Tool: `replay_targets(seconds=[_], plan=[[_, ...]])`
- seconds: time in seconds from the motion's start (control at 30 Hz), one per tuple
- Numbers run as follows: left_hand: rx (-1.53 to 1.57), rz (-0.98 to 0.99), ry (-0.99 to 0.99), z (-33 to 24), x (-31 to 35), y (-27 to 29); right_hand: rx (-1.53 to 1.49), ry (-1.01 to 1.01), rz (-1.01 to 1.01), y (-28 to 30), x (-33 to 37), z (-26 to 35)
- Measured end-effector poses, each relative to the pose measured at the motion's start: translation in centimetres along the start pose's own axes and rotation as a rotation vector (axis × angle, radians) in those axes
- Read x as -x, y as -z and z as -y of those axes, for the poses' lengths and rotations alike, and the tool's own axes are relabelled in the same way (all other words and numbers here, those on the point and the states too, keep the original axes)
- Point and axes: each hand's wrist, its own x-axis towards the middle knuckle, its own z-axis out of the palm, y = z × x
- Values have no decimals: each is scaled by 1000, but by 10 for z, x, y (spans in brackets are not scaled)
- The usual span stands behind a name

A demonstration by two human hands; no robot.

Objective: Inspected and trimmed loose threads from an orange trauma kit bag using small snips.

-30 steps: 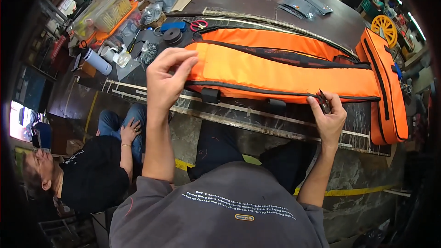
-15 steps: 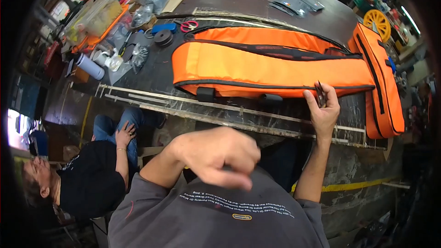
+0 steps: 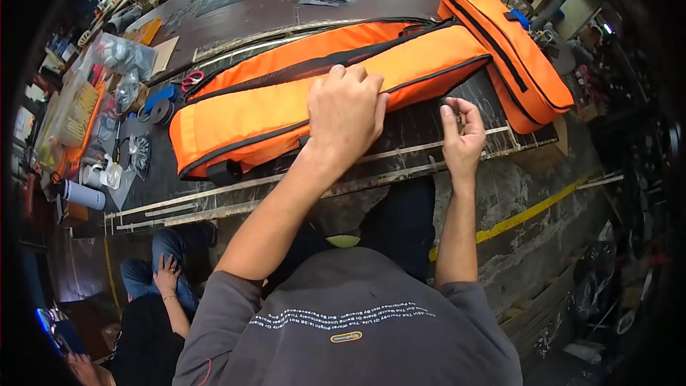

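A long orange bag (image 3: 271, 111) with black piping and a black zip lies along the dark worktable (image 3: 429, 125). My left hand (image 3: 346, 111) rests on top of it near the middle, fingers curled over its near edge. To the right, just off the bag's near edge, my right hand (image 3: 461, 132) is raised over the table with thumb and fingers pinched on a small dark piece that is too small to identify.
A second orange bag (image 3: 511, 46) lies at the far right end. Red-handled scissors (image 3: 191, 80), tape rolls (image 3: 161, 111) and plastic boxes (image 3: 71, 111) crowd the left. Another person (image 3: 153, 300) sits on the floor at lower left. Yellow tape (image 3: 529, 211) marks the floor.
My left hand, on the bag's left end a second ago, drew back to my chest and now sits on the bag's middle. My right hand stayed at the near edge.
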Motion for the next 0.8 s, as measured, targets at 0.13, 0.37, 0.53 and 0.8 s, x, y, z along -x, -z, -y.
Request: replay_targets(seconds=[0.13, 0.37, 0.53, 0.8], plan=[[-117, 53, 38, 3, -5, -26, 154, 80, 39, -5, -6, 22], [14, 65, 11, 15, -13, -15, 680, 667, 209, -14, -70, 61], [251, 216, 81, 43, -3, 34, 403, 440, 498, -20, -83, 79], [237, 397, 257, 67, 0, 24, 510, 266, 489, -59, -76, 54]])
